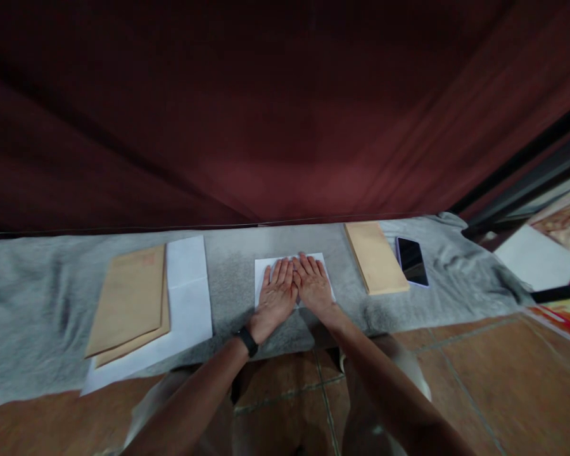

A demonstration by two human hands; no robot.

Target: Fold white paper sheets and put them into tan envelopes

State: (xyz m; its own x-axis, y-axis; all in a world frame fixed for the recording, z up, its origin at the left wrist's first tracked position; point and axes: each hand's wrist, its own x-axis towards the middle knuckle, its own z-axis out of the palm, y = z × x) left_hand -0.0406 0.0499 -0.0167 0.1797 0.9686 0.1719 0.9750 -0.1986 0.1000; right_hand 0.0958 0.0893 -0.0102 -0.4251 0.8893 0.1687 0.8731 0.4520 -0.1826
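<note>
Both palms press down side by side on a white sheet of paper (261, 272) that lies on the grey cloth. My left hand (278, 289), with a dark band at the wrist, is flat with its fingers stretched forward. My right hand (313, 285) lies flat just beside it, and the thumbs meet or overlap in the middle. Most of the paper is hidden under the hands; its far edge and side strips show. Whether the sheet is folded I cannot tell.
To the left, brown envelopes (128, 297) overlap larger white sheets (189, 285). A stack of tan envelopes (376, 256) lies to the right, beside a dark-screened phone (412, 261). The grey cloth (232, 253) ends at a dark red curtain (285, 139) behind.
</note>
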